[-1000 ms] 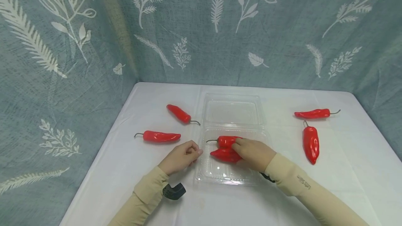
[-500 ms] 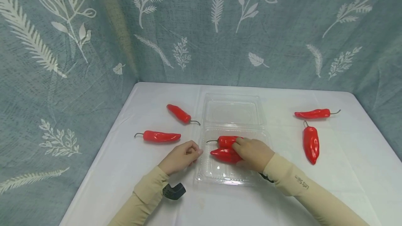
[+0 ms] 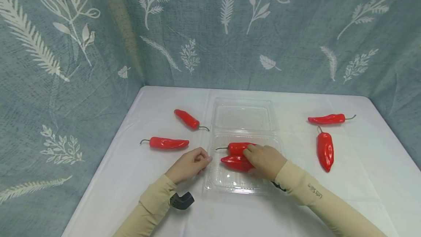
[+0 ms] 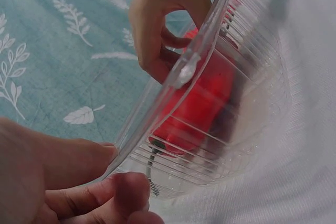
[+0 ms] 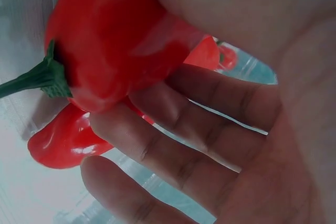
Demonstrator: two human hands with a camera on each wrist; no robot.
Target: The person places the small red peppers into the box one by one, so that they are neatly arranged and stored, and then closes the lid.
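Note:
The left hand (image 3: 188,165) pinches the left rim of an open clear plastic clamshell container (image 3: 227,183), thumb above and fingers below in the left wrist view. Two red peppers lie side by side in its base. The right hand (image 3: 265,162) reaches in from the right and grips the nearer pepper (image 3: 235,163) between thumb and fingers. Its green stem (image 5: 37,77) shows in the right wrist view but is hidden under the hand in the head view. The farther pepper (image 3: 237,148) has its stem to the left, its right end covered by the fingers.
The container's lid (image 3: 243,114) lies folded back behind the base. Left of it are a red pepper (image 3: 187,119) and another pepper (image 3: 168,143). To the right lie a pepper (image 3: 327,119) and a pepper (image 3: 325,152). A patterned curtain (image 3: 210,57) borders the white table (image 3: 236,215).
The right forearm has shifted very slightly, while its hand keeps its grip on the nearer pepper. The left hand and the container stay in place.

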